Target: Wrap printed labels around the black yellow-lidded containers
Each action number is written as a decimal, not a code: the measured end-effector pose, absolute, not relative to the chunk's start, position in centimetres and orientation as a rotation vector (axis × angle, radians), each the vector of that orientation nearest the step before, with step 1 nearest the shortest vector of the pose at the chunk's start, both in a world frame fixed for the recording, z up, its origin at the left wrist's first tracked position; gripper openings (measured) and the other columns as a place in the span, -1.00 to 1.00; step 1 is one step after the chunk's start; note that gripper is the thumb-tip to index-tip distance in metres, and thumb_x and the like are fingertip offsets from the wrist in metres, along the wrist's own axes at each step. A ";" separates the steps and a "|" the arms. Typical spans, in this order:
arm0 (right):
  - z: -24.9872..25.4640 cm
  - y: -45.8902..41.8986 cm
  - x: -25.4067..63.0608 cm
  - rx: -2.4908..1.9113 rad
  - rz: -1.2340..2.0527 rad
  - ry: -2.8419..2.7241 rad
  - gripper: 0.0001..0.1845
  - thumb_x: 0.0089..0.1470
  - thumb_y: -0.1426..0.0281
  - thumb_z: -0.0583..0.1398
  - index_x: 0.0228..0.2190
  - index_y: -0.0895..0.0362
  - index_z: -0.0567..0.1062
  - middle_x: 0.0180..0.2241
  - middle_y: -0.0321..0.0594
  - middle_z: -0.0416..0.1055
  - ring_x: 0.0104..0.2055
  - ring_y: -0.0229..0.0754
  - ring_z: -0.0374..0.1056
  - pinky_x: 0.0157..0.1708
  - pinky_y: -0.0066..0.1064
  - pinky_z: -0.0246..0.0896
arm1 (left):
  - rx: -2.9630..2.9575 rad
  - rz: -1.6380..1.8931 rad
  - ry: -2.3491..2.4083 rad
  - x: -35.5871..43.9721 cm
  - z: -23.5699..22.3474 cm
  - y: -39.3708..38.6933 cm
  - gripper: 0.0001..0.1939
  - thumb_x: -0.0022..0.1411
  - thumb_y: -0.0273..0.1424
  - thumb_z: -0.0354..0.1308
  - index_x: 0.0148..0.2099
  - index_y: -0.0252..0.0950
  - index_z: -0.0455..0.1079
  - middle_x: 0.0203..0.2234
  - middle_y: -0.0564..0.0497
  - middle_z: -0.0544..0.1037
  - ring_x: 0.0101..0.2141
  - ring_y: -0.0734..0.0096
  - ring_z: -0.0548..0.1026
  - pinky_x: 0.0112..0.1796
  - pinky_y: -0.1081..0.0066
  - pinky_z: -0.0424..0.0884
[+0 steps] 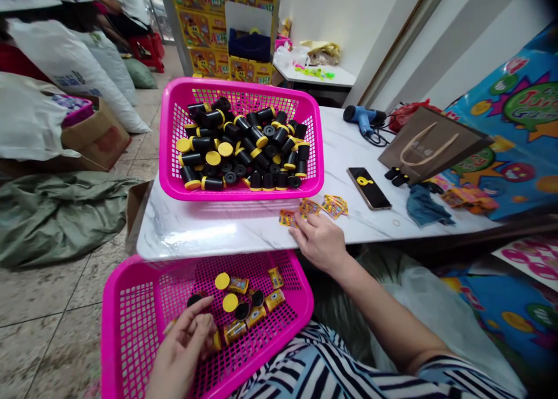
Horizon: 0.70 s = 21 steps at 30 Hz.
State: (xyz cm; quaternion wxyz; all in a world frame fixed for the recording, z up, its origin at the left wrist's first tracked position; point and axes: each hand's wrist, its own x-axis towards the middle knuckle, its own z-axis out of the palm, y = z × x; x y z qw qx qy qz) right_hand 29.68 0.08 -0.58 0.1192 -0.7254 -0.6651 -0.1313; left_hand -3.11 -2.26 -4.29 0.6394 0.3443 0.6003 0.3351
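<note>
My right hand (321,241) is at the front edge of the table, fingertips pressed together on a small yellow printed label (286,218). Close by lie more of these labels (335,206). My left hand (185,344) hangs over the lower pink basket (131,271), its index finger stretched out and the others loosely bent, with nothing visibly gripped. Beside its fingers is a yellow-wrapped canister (217,341), partly hidden. Several label-wrapped canisters (235,331) lie in this basket, some showing yellow lids (230,302) or black ends (242,311).
On the table, an upper pink basket (242,196) holds many plain black canisters with yellow lids (213,118). Right of it lie a phone (368,188), a blue heat gun (365,118), and a paper bag (429,146). Sacks (70,68) stand on the floor at left.
</note>
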 end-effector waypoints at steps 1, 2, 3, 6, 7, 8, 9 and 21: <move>-0.6 -0.1 29.5 -2.099 -0.369 -1.941 -0.52 0.29 0.12 0.09 0.05 0.15 0.53 -0.32 -0.14 0.52 -0.27 -0.12 0.38 -0.25 -0.34 0.18 | 0.782 0.748 1.364 -3.2 -4.4 -2.2 -0.25 -0.12 -0.06 0.44 0.10 -0.29 0.46 -0.43 -0.03 0.55 -0.40 0.33 0.50 -0.40 0.43 0.48; -0.7 -0.2 29.5 -2.090 -0.363 -1.924 -0.49 0.28 0.11 0.09 0.07 0.16 0.51 -0.30 -0.13 0.53 -0.25 -0.11 0.38 -0.23 -0.34 0.19 | 0.778 0.735 1.357 -3.4 -4.4 -2.1 -0.23 -0.11 -0.05 0.44 0.12 -0.29 0.44 -0.43 -0.03 0.55 -0.41 0.34 0.49 -0.41 0.44 0.47; -0.7 -0.2 29.8 -2.095 -0.369 -1.895 -0.46 0.27 0.09 0.10 0.09 0.18 0.49 -0.27 -0.11 0.53 -0.22 -0.10 0.38 -0.20 -0.34 0.19 | 0.775 0.729 1.352 -3.5 -4.4 -2.0 -0.22 -0.10 -0.05 0.43 0.14 -0.29 0.42 -0.44 -0.02 0.55 -0.41 0.35 0.49 -0.41 0.46 0.46; -0.8 -0.2 31.1 -2.172 -0.443 -1.803 -0.39 0.25 0.05 0.10 0.08 0.27 0.48 -0.19 -0.01 0.54 -0.16 -0.03 0.37 -0.17 -0.29 0.20 | 0.763 0.743 1.365 -3.8 -4.2 -1.9 -0.22 -0.10 -0.05 0.44 0.13 -0.31 0.41 -0.45 -0.01 0.54 -0.43 0.37 0.46 -0.45 0.51 0.42; -0.9 -0.2 31.2 -2.180 -0.457 -1.804 -0.40 0.25 0.05 0.10 0.06 0.28 0.51 -0.20 -0.01 0.55 -0.18 -0.02 0.37 -0.18 -0.28 0.20 | 0.757 0.747 1.370 -3.7 -4.1 -1.9 -0.23 -0.12 -0.06 0.45 0.11 -0.32 0.43 -0.47 0.00 0.54 -0.45 0.39 0.45 -0.47 0.52 0.40; -1.0 -0.2 31.2 -2.163 -0.451 -1.834 -0.42 0.26 0.06 0.10 0.04 0.26 0.52 -0.23 -0.03 0.55 -0.21 -0.03 0.36 -0.19 -0.28 0.20 | 0.750 0.751 1.370 -3.7 -4.1 -1.9 -0.24 -0.13 -0.06 0.46 0.09 -0.33 0.44 -0.48 0.01 0.53 -0.47 0.41 0.43 -0.50 0.53 0.38; -1.1 -0.2 31.1 -2.126 -0.432 -1.876 -0.45 0.27 0.08 0.10 0.03 0.24 0.53 -0.26 -0.05 0.55 -0.23 -0.05 0.36 -0.20 -0.28 0.20 | 0.742 0.750 1.362 -3.6 -4.1 -1.9 -0.25 -0.13 -0.07 0.46 0.07 -0.33 0.45 -0.49 0.02 0.52 -0.49 0.43 0.41 -0.51 0.54 0.36; -1.0 -0.6 30.4 -2.083 -0.429 -1.878 -0.42 0.25 0.03 0.11 0.01 0.22 0.55 -0.36 -0.08 0.53 -0.30 -0.08 0.35 -0.27 -0.31 0.16 | 0.682 0.735 1.311 -3.6 -4.5 -2.2 -0.32 -0.07 -0.10 0.45 0.07 -0.30 0.43 -0.51 0.05 0.47 -0.47 0.45 0.38 -0.48 0.53 0.37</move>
